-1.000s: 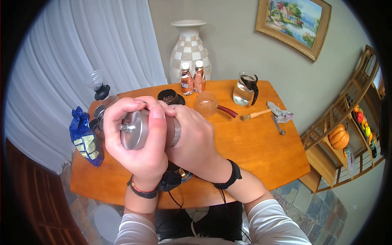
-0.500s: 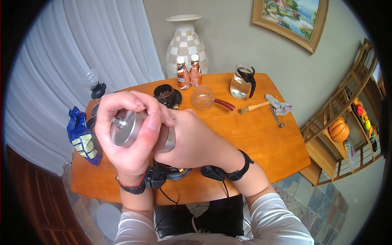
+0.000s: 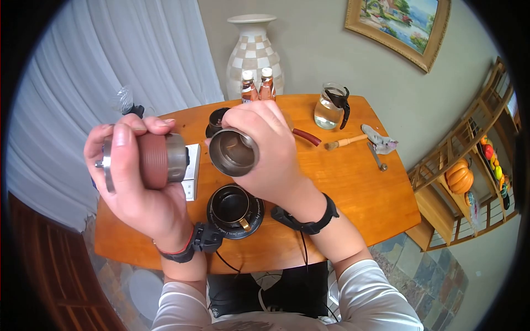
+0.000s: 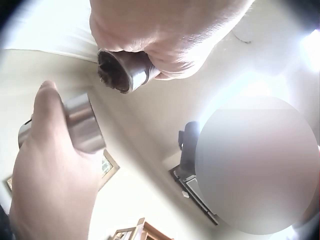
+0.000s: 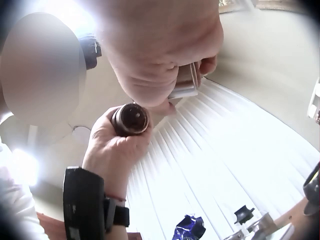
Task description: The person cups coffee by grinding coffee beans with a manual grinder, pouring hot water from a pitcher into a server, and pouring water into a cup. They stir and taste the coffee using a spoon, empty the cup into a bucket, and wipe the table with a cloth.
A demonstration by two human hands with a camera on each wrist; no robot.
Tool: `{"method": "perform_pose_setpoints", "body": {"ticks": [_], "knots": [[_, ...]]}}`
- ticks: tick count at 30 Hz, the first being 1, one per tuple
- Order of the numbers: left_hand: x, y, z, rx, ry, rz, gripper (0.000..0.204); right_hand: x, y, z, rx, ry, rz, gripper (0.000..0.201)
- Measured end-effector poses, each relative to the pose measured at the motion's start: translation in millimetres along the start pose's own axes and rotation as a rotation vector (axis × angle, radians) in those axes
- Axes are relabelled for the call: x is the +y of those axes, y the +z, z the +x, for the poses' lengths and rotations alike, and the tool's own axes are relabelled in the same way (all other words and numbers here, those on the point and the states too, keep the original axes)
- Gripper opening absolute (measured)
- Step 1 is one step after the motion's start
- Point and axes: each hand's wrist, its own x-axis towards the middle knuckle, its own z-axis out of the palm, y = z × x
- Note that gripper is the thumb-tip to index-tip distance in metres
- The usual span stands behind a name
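My left hand grips the steel body of a hand coffee grinder by its ribbed brown band, tipped on its side with its bare lower end facing right. In the right wrist view that end shows a dark round opening. My right hand holds the grinder's steel catch cup, its mouth turned toward the head camera and brownish inside. The two parts are apart, held above the table. Below them a black cup with a gold handle stands on a black saucer.
A white scale lies behind the left hand. Farther back are another black cup, two bottles and a glass water jug. Toward the right lie a brush, a cloth and a metal spoon.
The hands were together around the whole grinder; now they are apart. The catch cup has come off in the right hand, while the left hand has moved left with the body.
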Motion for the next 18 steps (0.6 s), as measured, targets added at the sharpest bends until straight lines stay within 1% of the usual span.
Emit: {"method": "perform_pose_setpoints", "body": {"ticks": [4,6,7,9,10,11,13,14,15,17,18], "knots": [[2.4,-3.3,3.7,0.006,-0.020,-0.019,0.014,-0.4,-10.8,5.9,-0.061,-0.047,0.096,0.039],[0.4,-4.3,4.2,0.004,-0.041,-0.009,0.014,-0.4,-12.4,4.7,-0.082,-0.013,0.213,0.047],[-0.7,-4.9,4.6,-0.001,-0.061,0.003,0.015,1.0,-13.0,5.2,-0.084,-0.011,0.213,0.047],[-4.5,-6.6,7.1,0.000,-0.063,0.012,0.018,4.7,-13.3,6.6,-0.094,0.037,0.222,0.058],[-5.8,-7.6,7.6,-0.003,-0.063,0.020,0.022,4.8,-13.2,2.2,-0.147,0.220,0.258,0.067],[-5.4,-8.1,7.4,-0.001,-0.068,0.020,0.022,7.5,-14.7,0.5,-0.149,0.224,0.256,0.067],[-2.7,-7.2,7.6,-0.011,-0.071,0.006,0.023,19.2,-20.3,1.1,-0.179,0.445,0.156,0.070],[-0.8,-6.9,6.6,-0.016,-0.068,-0.001,0.023,28.6,-22.5,2.0,-0.184,0.388,0.185,0.069],[2.3,-5.9,3.4,-0.040,-0.041,-0.005,0.020,33.3,-28.4,3.1,-0.175,0.390,0.084,0.068],[8.8,-3.0,0.9,-0.092,-0.010,-0.042,0.016,41.0,-41.8,12.4,-0.198,0.462,0.007,0.068],[10.5,-5.1,2.4,-0.094,-0.013,-0.049,0.015,47.3,-46.9,15.7,-0.175,0.511,0.052,0.067]]}}
